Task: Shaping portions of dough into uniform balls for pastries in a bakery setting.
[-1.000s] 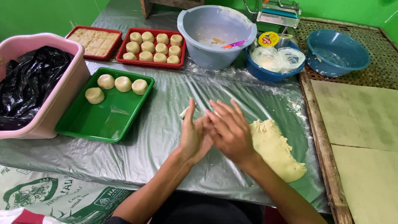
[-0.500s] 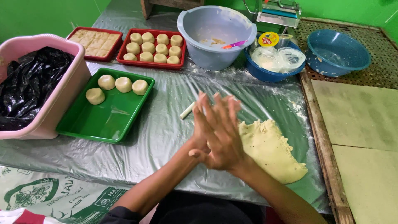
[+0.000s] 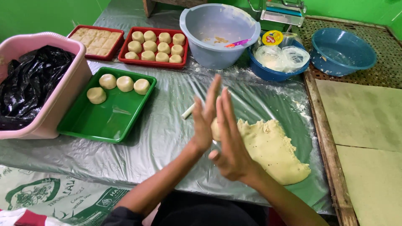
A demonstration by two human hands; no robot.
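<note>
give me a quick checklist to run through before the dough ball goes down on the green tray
1. Dough ball between the palms: ok, pressed between left hand and right hand, only its edge shows.
2. Ball round and smooth: cannot tell, the hands cover most of it.
3. Room on the green tray: ok, four balls sit along its far end and the near part is bare.
4. Path to the tray: ok, only the plastic sheet and a small white stick lie between.
5. More dough to work: ok, a flat dough slab lies by the right hand.
6. Red tray: not ok for more, it looks full.
</note>
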